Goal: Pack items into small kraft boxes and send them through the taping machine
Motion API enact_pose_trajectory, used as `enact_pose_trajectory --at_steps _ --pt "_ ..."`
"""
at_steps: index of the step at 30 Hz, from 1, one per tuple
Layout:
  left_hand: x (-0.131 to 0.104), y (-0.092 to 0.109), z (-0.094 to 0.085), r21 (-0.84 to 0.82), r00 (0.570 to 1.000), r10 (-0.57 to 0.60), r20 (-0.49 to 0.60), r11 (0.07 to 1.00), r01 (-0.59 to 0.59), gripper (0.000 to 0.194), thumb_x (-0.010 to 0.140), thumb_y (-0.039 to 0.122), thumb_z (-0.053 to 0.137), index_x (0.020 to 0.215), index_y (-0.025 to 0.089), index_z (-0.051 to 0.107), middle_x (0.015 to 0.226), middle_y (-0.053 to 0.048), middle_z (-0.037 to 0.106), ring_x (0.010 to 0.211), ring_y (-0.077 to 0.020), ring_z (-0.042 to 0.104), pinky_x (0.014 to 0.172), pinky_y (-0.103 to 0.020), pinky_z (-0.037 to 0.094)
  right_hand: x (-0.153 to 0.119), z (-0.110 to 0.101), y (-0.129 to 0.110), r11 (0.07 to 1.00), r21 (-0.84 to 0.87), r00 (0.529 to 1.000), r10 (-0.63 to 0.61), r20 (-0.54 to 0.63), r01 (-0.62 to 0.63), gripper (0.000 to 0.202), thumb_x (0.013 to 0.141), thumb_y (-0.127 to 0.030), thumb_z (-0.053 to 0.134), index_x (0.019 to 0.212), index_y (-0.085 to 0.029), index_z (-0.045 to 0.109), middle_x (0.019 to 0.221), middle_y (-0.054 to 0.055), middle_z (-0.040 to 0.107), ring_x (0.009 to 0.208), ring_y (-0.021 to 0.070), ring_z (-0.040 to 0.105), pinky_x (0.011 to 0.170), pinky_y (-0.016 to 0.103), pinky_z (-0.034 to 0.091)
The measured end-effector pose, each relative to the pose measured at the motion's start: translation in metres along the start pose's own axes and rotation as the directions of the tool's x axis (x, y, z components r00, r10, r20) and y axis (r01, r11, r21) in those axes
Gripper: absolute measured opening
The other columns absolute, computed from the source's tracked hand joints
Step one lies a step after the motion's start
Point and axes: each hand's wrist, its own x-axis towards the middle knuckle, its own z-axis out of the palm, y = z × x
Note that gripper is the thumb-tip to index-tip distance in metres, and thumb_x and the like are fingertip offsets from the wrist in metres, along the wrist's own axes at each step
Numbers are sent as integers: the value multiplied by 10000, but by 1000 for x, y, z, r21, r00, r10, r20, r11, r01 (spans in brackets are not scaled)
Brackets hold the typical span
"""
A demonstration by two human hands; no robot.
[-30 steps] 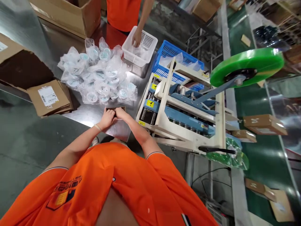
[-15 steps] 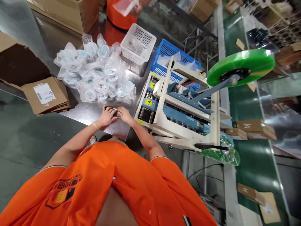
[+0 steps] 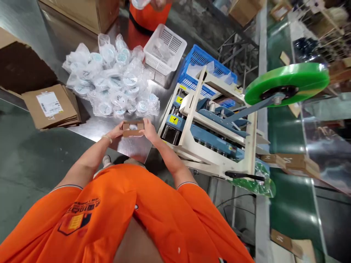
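Note:
A small brown cardboard box (image 3: pixel 133 133) lies at the front edge of the metal table, its top open. Inside it shows a small whitish item (image 3: pixel 133 127), too small to name. My left hand (image 3: pixel 117 130) grips the box's left end, and my right hand (image 3: pixel 148 128) grips its right end, fingers on the wall. Just beyond the box spreads a heap of clear bubble-wrap bags (image 3: pixel 113 82) with round white and pale-blue discs inside.
Flattened cartons (image 3: pixel 51 106) are stacked at left by a large open carton (image 3: pixel 24 62). A white basket (image 3: pixel 164 47) and a blue crate (image 3: pixel 204 54) stand behind a taping machine (image 3: pixel 208 124) with a green tape roll (image 3: pixel 286 84). Boxes sit on a green conveyor (image 3: pixel 290 182). Opposite is another person in orange (image 3: pixel 149 16).
My hands have moved from over the box out to its two ends, so its open top and the item inside now show. The other person's hand has shifted up.

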Motion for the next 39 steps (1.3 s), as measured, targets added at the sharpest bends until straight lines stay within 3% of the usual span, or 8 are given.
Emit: enact_pose_trajectory --at_steps 5,10,14,17,23,31,35,39 --pt "-10 25 -20 445 990 89 106 886 -128 815 943 606 681 1616 149 630 1488 -220 731 1466 -390 625 1224 -519 491 -3 18 7 978 -132 984 -151 97 163 638 1021 -91 661 1649 -191 605 1787 163 481 1722 343 368 1377 520 408" --pt "-32 36 25 886 980 156 121 428 -178 1119 905 627 767 1687 -97 428 1688 -418 460 1683 -565 274 1372 -706 121 -22 40 13 983 -111 989 -144 19 146 578 1091 -121 526 1664 -162 591 1790 163 477 1749 314 309 1416 564 332" --pt "-14 46 63 972 984 161 74 208 -107 1026 994 618 690 1665 -108 417 1551 -406 565 1498 -531 503 1272 -600 350 -49 49 21 998 -67 991 -23 -134 14 723 1057 -243 692 1744 -191 475 1850 189 353 1769 378 225 1403 647 298" --pt "35 64 96 973 981 188 47 214 -88 957 999 569 727 1627 -99 454 1480 -387 598 1394 -504 556 1170 -548 438 -89 70 31 991 26 963 132 -233 -130 696 1039 -256 713 1704 -167 527 1815 236 399 1715 403 357 1354 631 395" --pt "162 103 166 942 969 245 38 316 -116 951 1004 470 785 1615 -154 409 1511 -416 554 1426 -502 504 1205 -577 397 -184 121 56 966 141 968 230 -99 -215 577 954 -212 773 1525 -186 701 1718 246 533 1509 395 628 1204 598 575" --pt "289 134 263 735 881 265 391 486 -472 1191 668 411 1023 1613 -80 488 1647 -364 494 1592 -512 403 1381 -623 218 -234 143 76 910 209 912 389 -130 -359 544 970 -219 703 1509 -289 708 1745 189 515 1406 400 706 1146 617 623" --pt "279 128 303 653 907 308 286 631 -420 1536 603 386 1052 1769 -48 151 1804 -429 108 1709 -599 122 1381 -692 232 -229 130 80 926 222 934 336 -119 -305 495 965 -179 689 1451 -257 734 1685 179 578 1429 363 691 1171 566 610" --pt "187 104 239 587 857 463 224 638 -499 1045 957 302 714 1811 111 142 1839 -273 232 1750 -399 194 1423 -596 234 -207 106 89 916 336 948 283 -146 -221 408 1007 -212 600 1380 -226 763 1364 157 789 1263 308 776 1082 488 656"
